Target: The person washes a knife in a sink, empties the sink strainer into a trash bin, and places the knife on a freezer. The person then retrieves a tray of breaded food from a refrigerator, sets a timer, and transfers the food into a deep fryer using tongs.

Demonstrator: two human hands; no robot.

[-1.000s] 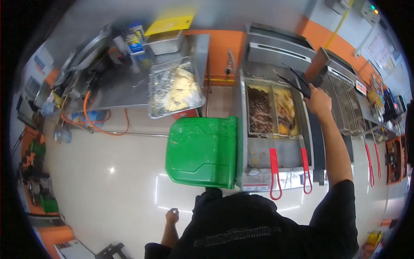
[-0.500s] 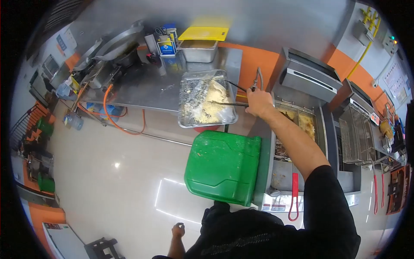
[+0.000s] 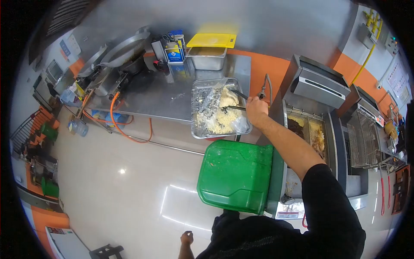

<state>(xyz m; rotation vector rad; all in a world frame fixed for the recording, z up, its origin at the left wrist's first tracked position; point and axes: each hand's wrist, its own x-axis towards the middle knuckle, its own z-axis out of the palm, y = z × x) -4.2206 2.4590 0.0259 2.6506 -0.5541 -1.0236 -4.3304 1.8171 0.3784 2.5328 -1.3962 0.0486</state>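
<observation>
My right hand (image 3: 257, 112) is closed around dark tongs (image 3: 235, 108) and reaches out over a metal tray (image 3: 199, 133). The tongs' two arms are apart, their tips at a pale, flour-coated piece of food (image 3: 227, 98); I cannot tell whether they grip it. Pale crumbs (image 3: 222, 123) and crumpled clear plastic (image 3: 210, 101) also lie in the tray. Low in the view, away from the counter, my left hand (image 3: 186, 238) hangs with curled fingers. Whether anything is inside it is too small to make out.
A green lidded bin (image 3: 235, 172) stands in front of me. Right of it is a fryer (image 3: 302, 110) with food in its baskets. On the steel counter (image 3: 172, 99) are a metal container (image 3: 207, 60) with a yellow lid (image 3: 211, 40) and a wok (image 3: 125, 49). An orange hose (image 3: 113, 113) hangs below.
My view has shifted, so the tray and bin sit farther right and lower. The tongs' arms look closer together around the pale piece. My left hand stays low with curled fingers.
</observation>
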